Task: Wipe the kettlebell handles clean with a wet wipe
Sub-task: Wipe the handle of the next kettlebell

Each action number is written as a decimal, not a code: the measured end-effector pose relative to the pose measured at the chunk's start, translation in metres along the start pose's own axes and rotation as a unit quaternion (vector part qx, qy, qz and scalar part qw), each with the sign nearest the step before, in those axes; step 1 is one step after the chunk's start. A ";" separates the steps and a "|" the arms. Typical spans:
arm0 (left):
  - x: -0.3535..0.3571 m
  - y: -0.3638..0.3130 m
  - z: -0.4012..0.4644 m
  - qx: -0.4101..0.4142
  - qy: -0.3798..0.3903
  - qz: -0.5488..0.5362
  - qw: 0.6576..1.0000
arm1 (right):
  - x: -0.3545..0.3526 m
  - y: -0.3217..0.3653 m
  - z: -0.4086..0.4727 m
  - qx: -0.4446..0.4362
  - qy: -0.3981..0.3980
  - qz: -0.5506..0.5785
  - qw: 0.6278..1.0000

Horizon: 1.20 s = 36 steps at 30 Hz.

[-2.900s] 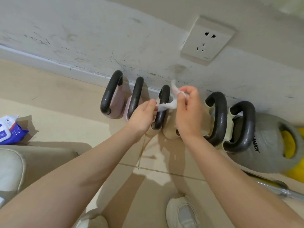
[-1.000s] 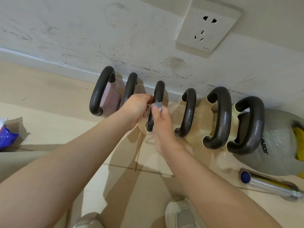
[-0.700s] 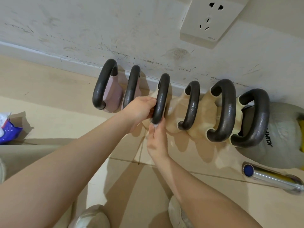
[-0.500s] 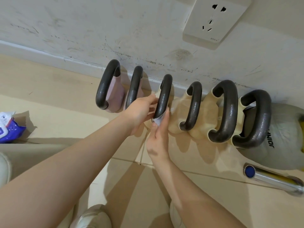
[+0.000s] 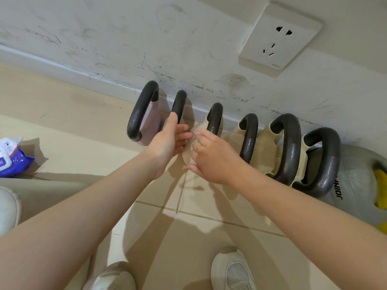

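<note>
Kettlebell handles (image 5: 213, 118) wall-side, both hands (image 5: 167, 141) between

You see black handles (image 5: 290, 147) on pink (image 5: 149, 122) and cream kettlebells (image 5: 270, 151), a grey one (image 5: 356, 181), a blue-white packet (image 5: 12, 160).

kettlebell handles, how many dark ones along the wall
6, in a row from left: first, second, third above the right hand, fourth, fifth, sixth. Further right may be hidden.
</note>
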State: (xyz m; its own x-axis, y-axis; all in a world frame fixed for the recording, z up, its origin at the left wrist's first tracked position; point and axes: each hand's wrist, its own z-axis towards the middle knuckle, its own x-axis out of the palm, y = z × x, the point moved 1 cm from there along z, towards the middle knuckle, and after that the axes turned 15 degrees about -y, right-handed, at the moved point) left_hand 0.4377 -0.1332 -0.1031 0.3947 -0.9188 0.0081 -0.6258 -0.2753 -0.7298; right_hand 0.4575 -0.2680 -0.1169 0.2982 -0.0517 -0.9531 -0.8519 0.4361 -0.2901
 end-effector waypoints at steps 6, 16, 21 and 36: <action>-0.004 0.002 0.003 -0.007 -0.001 -0.006 1.000 | -0.007 -0.012 0.007 0.050 -0.028 -0.075 0.996; 0.027 -0.032 0.004 0.098 0.061 0.241 0.964 | 0.009 0.018 -0.013 -0.102 0.002 -0.171 0.980; 0.036 -0.034 0.006 0.087 0.056 0.297 0.949 | 0.017 0.031 -0.035 -0.192 0.059 -0.190 0.961; 0.032 -0.029 0.010 0.031 0.096 0.196 0.975 | 0.025 -0.002 -0.042 -0.163 -0.069 -0.165 0.970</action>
State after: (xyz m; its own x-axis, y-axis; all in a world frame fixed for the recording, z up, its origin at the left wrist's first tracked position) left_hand 0.4754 -0.1522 -0.0889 -0.0039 -0.9879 -0.1553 -0.6587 0.1194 -0.7429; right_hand 0.4487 -0.3082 -0.1437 0.6140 -0.0102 -0.7893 -0.7841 0.1071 -0.6113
